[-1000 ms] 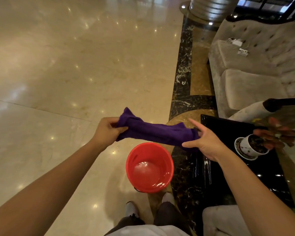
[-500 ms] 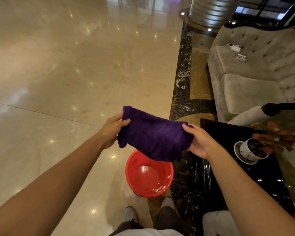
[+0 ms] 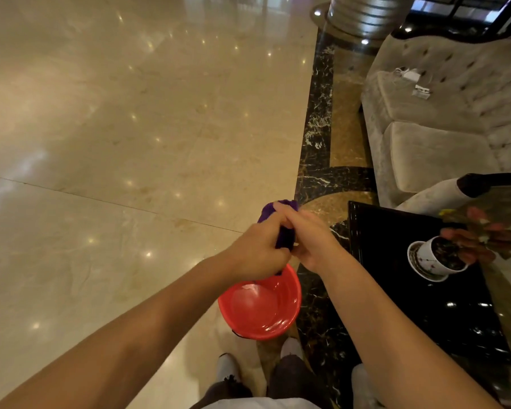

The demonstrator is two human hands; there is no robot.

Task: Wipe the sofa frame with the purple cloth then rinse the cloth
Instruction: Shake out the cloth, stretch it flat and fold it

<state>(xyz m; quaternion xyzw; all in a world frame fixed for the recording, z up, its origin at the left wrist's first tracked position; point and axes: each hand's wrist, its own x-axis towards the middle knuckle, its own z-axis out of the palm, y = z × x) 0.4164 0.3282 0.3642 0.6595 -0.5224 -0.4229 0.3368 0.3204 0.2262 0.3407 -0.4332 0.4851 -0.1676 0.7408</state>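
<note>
Wide polished marble floor (image 3: 106,137) fills the left and far side, a dark veined border strip running away up the middle, and the pale tufted sofa (image 3: 443,137) sits far right with a couple of small white items lying on its seat, too small to identify. Near right, the glossy black table (image 3: 401,305) carries a white potted plant (image 3: 437,258) with reddish leaves. Down near the person's feet stands the red bucket (image 3: 260,305), water glinting in its bottom. Now to the action, right above that bucket: both hands are pressed together around the purple cloth (image 3: 281,228), which is bunched between them, a tuft poking out at the far end and a dark strip showing between the palms. The left hand (image 3: 257,249) has its grip closed tight around the cloth, knuckles up; the right hand (image 3: 310,237) is laid against it, its grip closed on the same bundle. By my reading this is the rinse stage, most likely a wring-out over the bucket, with the sofa frame well apart and untouched at this moment. The next move would call for a firm opposing twist of the two wrists, held over the bucket's mouth so drips land inside and not on that slick floor. No brand, label or legible writing anywhere in view.
</note>
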